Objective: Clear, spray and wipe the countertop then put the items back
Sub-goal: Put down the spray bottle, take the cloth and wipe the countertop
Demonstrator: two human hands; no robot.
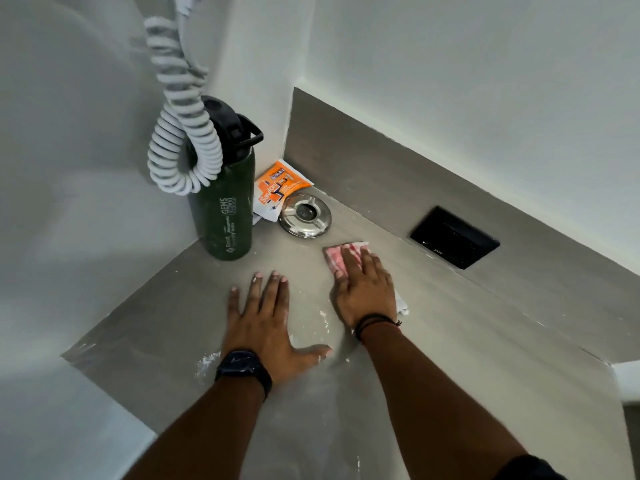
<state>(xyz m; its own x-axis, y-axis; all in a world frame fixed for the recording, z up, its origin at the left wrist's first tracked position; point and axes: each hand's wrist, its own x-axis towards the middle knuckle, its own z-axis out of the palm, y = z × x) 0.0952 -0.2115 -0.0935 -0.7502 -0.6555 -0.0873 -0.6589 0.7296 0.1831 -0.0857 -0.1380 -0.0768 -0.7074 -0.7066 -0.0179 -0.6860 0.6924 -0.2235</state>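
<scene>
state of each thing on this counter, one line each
bottle, upright, capped, cord against it
cord, coiled, hanging
sachet, propped in the corner
ashtray, right way up beside the sachet
cloth, flat under the right hand
right hand, fingers straight, pressing the cloth
left hand, flat, fingers spread on the countertop
countertop, flecked with white residue

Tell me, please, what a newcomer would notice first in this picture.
First, the two hands in the middle: the right hand presses a pink cloth flat on the grey countertop, and the left hand lies spread beside it. Next, the dark green bottle in the far left corner, with a white coiled cord hanging in front of it.
</scene>
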